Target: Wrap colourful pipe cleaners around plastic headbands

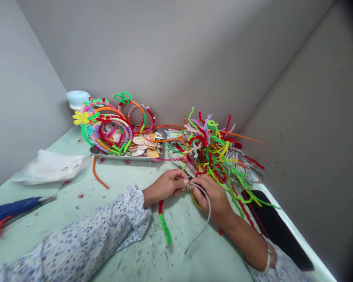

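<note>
A headband hoop (208, 213) curves between my hands, its right side a bare grey band. The left end (165, 229), covered in fuzzy red and green pipe cleaner, hangs below my left hand and appears to belong to the same hoop. My left hand (170, 183) is closed in a pinch at the top of the hoop. Close beside it, my right hand (211, 194) is closed around the grey band, fingertips nearly meeting the left ones. A small reddish bit shows between the fingertips. A yellow strand (195, 199) shows below my right hand.
A heap of coloured pipe cleaners (211, 145) lies behind my hands, beside coiled grey wire (248, 166). Finished headbands (111, 129) stand on a metal tray (129, 158). Blue pliers (14, 211), a plastic bag (51, 166) and a dark phone-like slab (278, 229) flank the work area.
</note>
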{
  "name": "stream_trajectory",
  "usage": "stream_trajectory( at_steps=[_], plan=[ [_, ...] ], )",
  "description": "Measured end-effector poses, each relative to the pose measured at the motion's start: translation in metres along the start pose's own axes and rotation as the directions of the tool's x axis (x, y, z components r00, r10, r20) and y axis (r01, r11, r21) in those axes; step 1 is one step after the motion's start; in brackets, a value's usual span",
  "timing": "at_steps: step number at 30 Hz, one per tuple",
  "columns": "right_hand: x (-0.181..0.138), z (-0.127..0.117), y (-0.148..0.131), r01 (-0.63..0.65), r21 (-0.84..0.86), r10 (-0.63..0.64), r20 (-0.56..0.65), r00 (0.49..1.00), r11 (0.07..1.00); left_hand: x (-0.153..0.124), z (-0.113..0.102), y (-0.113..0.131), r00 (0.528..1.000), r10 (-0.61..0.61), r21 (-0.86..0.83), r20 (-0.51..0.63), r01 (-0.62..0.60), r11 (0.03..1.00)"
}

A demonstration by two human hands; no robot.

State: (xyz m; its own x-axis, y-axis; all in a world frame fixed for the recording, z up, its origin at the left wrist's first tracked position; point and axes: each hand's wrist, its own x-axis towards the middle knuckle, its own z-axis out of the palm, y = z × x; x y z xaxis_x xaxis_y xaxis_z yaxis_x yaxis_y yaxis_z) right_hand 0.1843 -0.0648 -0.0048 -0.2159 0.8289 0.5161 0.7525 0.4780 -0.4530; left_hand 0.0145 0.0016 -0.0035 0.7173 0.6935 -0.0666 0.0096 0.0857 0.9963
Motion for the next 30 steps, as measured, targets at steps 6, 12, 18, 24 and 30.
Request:
stream_trajectory(
  at_steps=[6,12,18,24,30],
  plan=[
    [-0.0018,0.0000,0.0037,0.099,-0.148,-0.100,0.003,0.995,0.984,0.0010,0.0000,0.0034,0.998,-0.063,-0.053,0.010,0.063,0.997],
    [-0.0022,-0.0002,0.0059,0.187,-0.231,-0.191,0.008,0.982,0.955,0.0011,-0.0003,0.0075,0.990,-0.138,-0.085,0.037,0.141,0.986],
    [-0.0024,-0.0038,0.0057,0.259,-0.270,-0.260,0.031,0.965,0.927,0.0015,-0.0037,0.0072,0.988,-0.124,-0.093,0.090,0.133,0.987],
    [-0.0017,-0.0061,0.0048,0.291,-0.289,-0.297,0.023,0.955,0.912,0.0015,-0.0050,0.0084,0.986,-0.128,-0.120,0.110,0.141,0.983],
    [0.0008,-0.0026,0.0062,0.157,-0.221,-0.176,-0.068,0.982,0.962,-0.0005,0.0003,0.0063,0.999,-0.030,-0.120,-0.015,0.028,0.992]
  ],
)
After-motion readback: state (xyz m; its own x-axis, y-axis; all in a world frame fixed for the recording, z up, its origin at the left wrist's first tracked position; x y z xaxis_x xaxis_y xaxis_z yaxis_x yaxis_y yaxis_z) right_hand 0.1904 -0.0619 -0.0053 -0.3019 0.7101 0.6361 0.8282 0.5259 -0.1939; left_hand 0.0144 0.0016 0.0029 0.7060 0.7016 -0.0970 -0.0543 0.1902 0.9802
